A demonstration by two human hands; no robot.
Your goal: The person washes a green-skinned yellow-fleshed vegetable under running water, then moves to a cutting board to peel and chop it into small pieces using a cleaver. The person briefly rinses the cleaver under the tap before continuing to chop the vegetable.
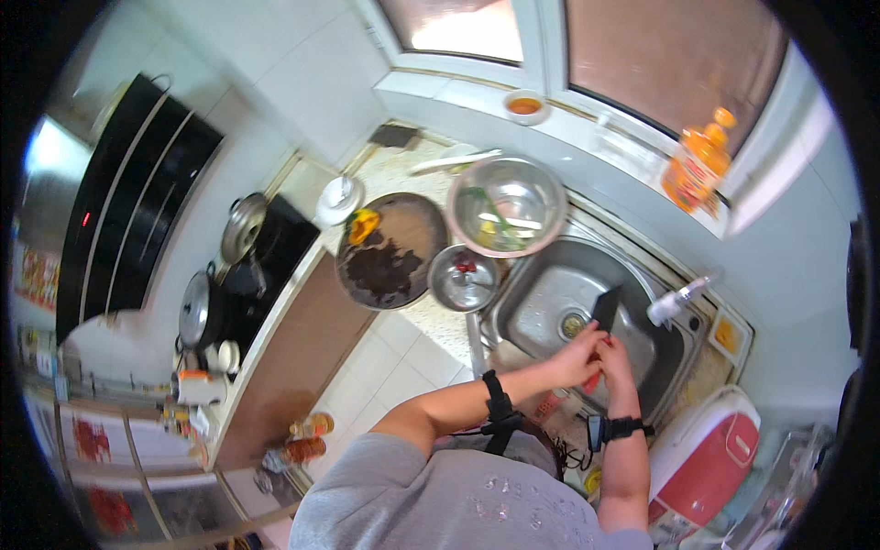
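Both my hands meet over the stainless steel sink [550,295], around the red handle of a kitchen knife [606,309]. Its broad dark blade points away from me, above the basin near the drain [574,326]. My left hand [579,356] closes on the handle near the blade. My right hand [615,361] overlaps it from the other side, fingers curled on the handle. The red handle end shows below the hands. How the fingers lie between the two hands is partly hidden. The faucet [677,300] stands right of the blade.
Left of the sink are a large metal bowl [454,206] with green stalks, a smaller bowl [443,292] with red pieces, and a wet round cutting board [412,213] bearing a cut yellow vegetable [363,225]. An orange bottle [696,168] stands on the sill; a red-and-white appliance [711,460] sits right.
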